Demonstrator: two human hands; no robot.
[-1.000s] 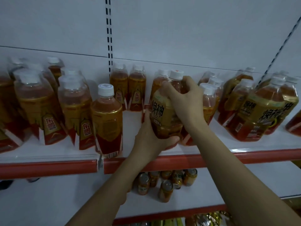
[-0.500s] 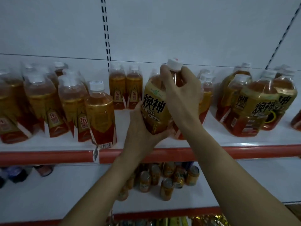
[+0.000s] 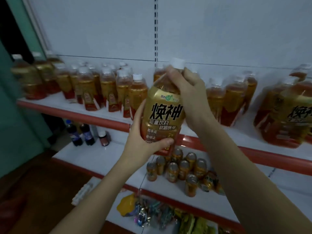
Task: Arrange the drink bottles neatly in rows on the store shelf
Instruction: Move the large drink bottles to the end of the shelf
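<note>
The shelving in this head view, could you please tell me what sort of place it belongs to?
Most likely a small shop: red-edged display shelves with a slotted white back panel, rows of identical energy drink bottles, and canned drinks below.

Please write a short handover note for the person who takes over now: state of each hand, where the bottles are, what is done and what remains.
Left hand: grips the gold bottle low on its body.
Right hand: grips its neck, under the white cap.
The bottle is held in the air, in front of the top shelf, label facing the camera.
Done: bottle rows stand at the left.
Left: set this bottle down, then straighten the leaning bottles on the right.
</note>
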